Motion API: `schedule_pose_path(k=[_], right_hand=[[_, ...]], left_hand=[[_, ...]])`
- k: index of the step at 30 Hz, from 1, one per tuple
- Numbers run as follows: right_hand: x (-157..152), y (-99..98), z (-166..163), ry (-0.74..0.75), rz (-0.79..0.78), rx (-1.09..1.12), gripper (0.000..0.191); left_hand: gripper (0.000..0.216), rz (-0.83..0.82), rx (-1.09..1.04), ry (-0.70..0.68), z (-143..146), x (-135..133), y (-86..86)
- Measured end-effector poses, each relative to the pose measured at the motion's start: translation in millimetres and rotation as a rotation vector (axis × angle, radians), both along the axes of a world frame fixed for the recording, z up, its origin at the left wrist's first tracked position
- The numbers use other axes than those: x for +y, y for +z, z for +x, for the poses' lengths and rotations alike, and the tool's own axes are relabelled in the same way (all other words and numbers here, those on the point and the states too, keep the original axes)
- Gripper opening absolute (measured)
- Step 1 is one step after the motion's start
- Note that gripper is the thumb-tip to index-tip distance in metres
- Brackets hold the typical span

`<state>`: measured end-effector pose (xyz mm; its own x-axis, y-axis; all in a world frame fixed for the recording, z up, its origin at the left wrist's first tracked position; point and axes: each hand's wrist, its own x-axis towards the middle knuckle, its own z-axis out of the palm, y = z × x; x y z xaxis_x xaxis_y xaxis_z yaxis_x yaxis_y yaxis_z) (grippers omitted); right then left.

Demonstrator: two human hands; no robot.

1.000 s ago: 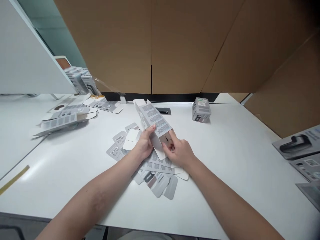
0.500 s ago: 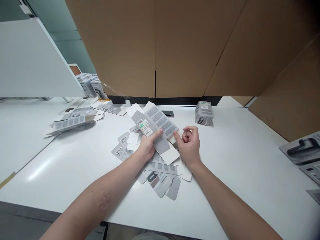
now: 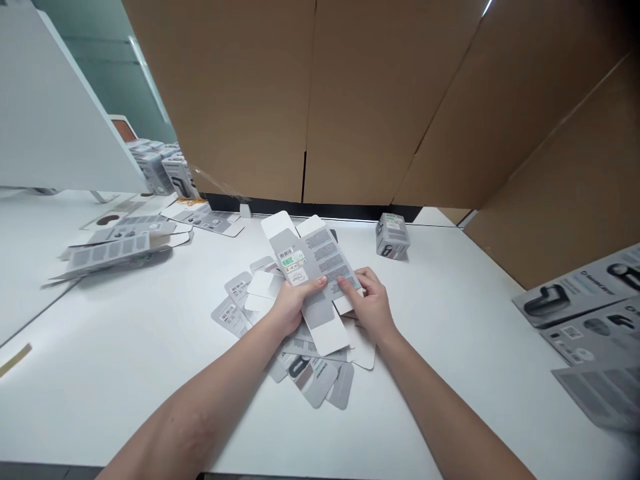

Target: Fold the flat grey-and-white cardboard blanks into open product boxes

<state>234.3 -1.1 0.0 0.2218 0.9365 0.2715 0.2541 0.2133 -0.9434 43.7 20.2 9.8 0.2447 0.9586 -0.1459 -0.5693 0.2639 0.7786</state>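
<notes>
A flat, unfolded grey-and-white carton (image 3: 313, 277) with barcode and printed text is held a little above the white table (image 3: 450, 320). My left hand (image 3: 290, 303) grips its left edge with the thumb on top. My right hand (image 3: 370, 303) holds its right edge, thumb pressed on the printed panel. Beneath the hands lies a loose pile of more flat cartons (image 3: 310, 370).
An assembled small grey box (image 3: 391, 236) stands at the back. Flat cartons (image 3: 107, 248) lie at the left, with stacked boxes (image 3: 163, 170) behind. Larger printed cartons (image 3: 585, 313) lie at the right edge. Brown cardboard walls (image 3: 350, 100) close the back and right.
My right hand, off the carton half a second ago, has come back and taken its right edge. The carton has turned so the barcode panel faces up.
</notes>
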Motion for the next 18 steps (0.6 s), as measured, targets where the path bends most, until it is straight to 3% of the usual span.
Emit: schedule_pose_path(k=[3,6,12,15,18], right_hand=[[-4,2.5,4,0.188,-0.246,0.168,0.068],[-4,1.1,10,0.237,-0.300,0.159,0.069],[-1,-2.7,17,0.219,-0.194,0.072,0.058],[-1,1.3,15,0.057,0.004,0.037,0.048],[-1,8.0,15,-0.159,0.196,0.038,0.046]], left_hand=[[0.075,-0.033,0.004,-0.002,-2,-1,1.8],[0.070,-0.096,-0.027,0.064,-3,1,-0.1],[0.063,-0.102,-0.112,0.115,0,5,7.7],[0.059,-0.018,-0.094,0.150,3,-3,29.0],[0.047,0.208,0.016,0.268,0,-10,55.6]])
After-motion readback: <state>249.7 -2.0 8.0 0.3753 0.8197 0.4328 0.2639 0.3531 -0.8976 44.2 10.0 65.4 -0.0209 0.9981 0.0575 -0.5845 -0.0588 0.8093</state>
